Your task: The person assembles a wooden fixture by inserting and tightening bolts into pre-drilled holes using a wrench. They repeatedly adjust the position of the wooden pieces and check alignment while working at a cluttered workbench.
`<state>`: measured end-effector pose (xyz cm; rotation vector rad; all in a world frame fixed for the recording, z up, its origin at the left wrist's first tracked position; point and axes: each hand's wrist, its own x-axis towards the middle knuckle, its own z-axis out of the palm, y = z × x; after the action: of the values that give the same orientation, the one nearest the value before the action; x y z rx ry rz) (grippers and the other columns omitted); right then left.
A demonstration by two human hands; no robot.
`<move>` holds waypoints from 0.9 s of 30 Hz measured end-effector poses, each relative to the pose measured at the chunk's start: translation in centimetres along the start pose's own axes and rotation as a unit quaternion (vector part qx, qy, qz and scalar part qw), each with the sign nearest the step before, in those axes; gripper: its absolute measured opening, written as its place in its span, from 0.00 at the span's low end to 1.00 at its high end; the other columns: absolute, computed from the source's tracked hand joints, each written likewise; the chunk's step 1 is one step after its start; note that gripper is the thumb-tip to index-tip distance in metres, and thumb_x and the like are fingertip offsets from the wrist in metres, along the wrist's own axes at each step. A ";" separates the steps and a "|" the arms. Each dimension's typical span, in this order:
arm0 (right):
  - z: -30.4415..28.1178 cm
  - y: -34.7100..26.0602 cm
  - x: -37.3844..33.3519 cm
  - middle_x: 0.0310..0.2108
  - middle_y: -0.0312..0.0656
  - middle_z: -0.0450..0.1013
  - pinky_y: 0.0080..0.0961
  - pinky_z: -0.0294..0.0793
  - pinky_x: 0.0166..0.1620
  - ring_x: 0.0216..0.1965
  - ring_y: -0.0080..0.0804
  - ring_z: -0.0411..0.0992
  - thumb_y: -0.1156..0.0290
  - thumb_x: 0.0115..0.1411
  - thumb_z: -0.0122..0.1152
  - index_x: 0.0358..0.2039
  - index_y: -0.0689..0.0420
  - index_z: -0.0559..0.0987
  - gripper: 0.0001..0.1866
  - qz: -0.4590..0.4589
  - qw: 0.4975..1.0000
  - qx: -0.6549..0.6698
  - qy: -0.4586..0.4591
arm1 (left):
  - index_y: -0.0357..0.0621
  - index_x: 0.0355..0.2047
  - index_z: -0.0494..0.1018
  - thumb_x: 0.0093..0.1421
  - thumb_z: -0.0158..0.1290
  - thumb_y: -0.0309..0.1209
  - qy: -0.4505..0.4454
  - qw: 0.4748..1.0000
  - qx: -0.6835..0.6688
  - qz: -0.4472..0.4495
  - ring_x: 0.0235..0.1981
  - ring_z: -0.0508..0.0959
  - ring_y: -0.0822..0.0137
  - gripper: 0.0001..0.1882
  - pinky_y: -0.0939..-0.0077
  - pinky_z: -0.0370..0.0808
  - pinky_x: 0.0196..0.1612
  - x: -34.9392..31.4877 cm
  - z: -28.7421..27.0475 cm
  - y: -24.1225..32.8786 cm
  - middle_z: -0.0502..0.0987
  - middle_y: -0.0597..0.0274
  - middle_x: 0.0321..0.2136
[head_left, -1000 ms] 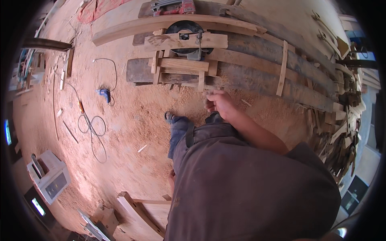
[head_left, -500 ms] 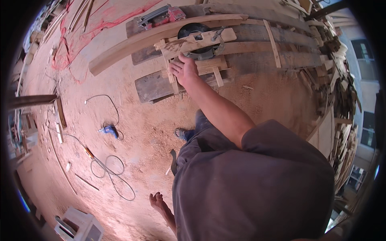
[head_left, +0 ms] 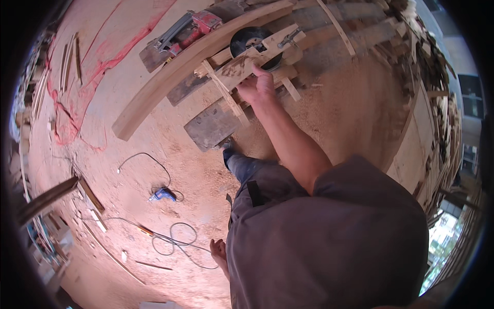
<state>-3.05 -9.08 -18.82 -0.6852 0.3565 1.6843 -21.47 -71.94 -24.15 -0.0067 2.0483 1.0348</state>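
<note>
My right hand [head_left: 256,88] grips the near edge of a short light wooden board [head_left: 242,68]. Its thumb shows by the upper edge, and the other fingers are partly hidden at the board. A metal clamp-like fitting [head_left: 290,38] sits at the board's far right end. Behind the board is a round black disc-shaped part [head_left: 252,41], partly covered by it. A thin wooden strip [head_left: 225,91] crosses by the board's left end. My left hand [head_left: 218,251] hangs low beside my body, fingers loosely curled and apart, with nothing visible in it.
A long thick beam [head_left: 154,85] lies beyond the board, with a red and grey power tool [head_left: 193,31] behind it. A blue corded drill [head_left: 163,194] and a looped cable [head_left: 177,239] lie on the dusty floor. Red netting [head_left: 67,131] lies left; stacked timber [head_left: 432,129] stands right.
My right hand has moved from an open pose by the board to a hold on its edge. My view has turned, and my left hand appears further right and closer to my body.
</note>
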 end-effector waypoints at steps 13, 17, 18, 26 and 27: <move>1.0 1.7 0.5 0.42 0.38 0.79 0.35 0.75 0.55 0.47 0.35 0.77 0.77 0.57 0.66 0.42 0.56 0.80 0.12 -0.174 0.974 -0.038 0.138 | 0.21 0.55 0.68 0.62 0.49 0.23 -0.051 0.936 0.268 0.222 0.33 0.79 0.68 0.23 0.77 0.75 0.36 13.1 -2.6 23.4 0.83 0.52 0.37; 2.2 3.2 0.1 0.44 0.39 0.79 0.36 0.75 0.56 0.46 0.36 0.77 0.78 0.57 0.64 0.44 0.56 0.80 0.13 -0.151 0.983 -0.009 0.101 | 0.30 0.47 0.77 0.64 0.50 0.25 -0.117 0.853 0.365 0.354 0.48 0.80 0.50 0.14 0.65 0.78 0.46 16.6 0.5 31.8 0.81 0.43 0.42; 1.7 2.8 0.1 0.44 0.39 0.79 0.37 0.75 0.56 0.46 0.36 0.77 0.79 0.58 0.63 0.44 0.56 0.80 0.13 -0.158 0.981 -0.014 0.112 | 0.32 0.45 0.78 0.65 0.50 0.25 -0.139 0.852 0.364 0.350 0.50 0.79 0.48 0.12 0.63 0.78 0.47 17.0 2.9 34.0 0.80 0.42 0.44; 1.8 3.4 0.3 0.42 0.41 0.78 0.38 0.76 0.51 0.43 0.38 0.78 0.78 0.57 0.61 0.47 0.60 0.77 0.15 -0.240 0.965 -0.044 0.096 | 0.35 0.46 0.77 0.64 0.52 0.23 -0.320 0.767 0.357 0.427 0.46 0.81 0.53 0.11 0.64 0.77 0.51 19.2 15.7 47.6 0.80 0.46 0.47; 2.2 3.8 0.1 0.42 0.42 0.78 0.38 0.76 0.51 0.43 0.38 0.78 0.78 0.57 0.61 0.47 0.61 0.77 0.16 -0.254 0.962 -0.048 0.090 | 0.35 0.46 0.77 0.64 0.51 0.23 -0.338 0.758 0.354 0.432 0.46 0.81 0.54 0.11 0.64 0.77 0.50 20.2 16.5 48.4 0.81 0.46 0.47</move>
<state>-7.25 -8.56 -17.67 -0.9192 0.2021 1.1583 -40.44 -22.09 -10.80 1.5962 1.5722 0.5072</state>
